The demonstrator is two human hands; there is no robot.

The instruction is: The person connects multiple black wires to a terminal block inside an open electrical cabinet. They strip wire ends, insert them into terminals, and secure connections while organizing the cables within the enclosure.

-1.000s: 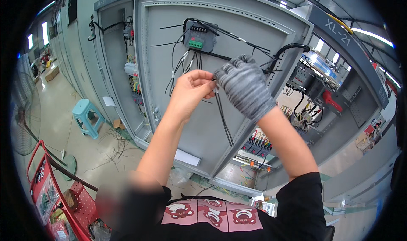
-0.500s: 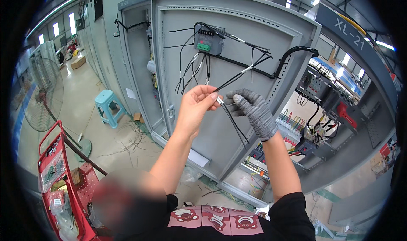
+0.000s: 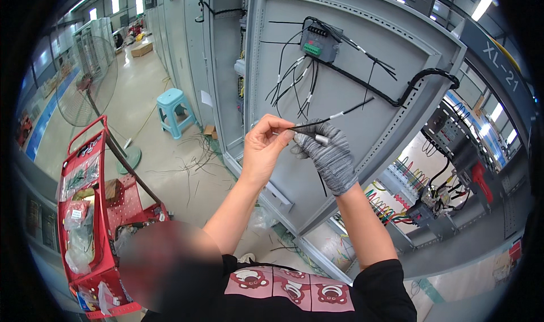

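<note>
- Closer together now: the bare left hand (image 3: 263, 148) and the right hand in a grey knitted glove (image 3: 331, 155).
- Left thumb and forefinger pinch a thin black wire with a white sleeve (image 3: 336, 115), before the flat grey metal door (image 3: 368, 123).
- Right fingers curl beside it; I cannot tell their grip.

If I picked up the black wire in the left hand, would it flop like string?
Probably not quite: the black wire sticks out fairly straight from the left hand, so it seems a bit springy. It likely bends easily, though, since similar wires below the green connector curve. And it looks thin, so it's probably light.
</note>
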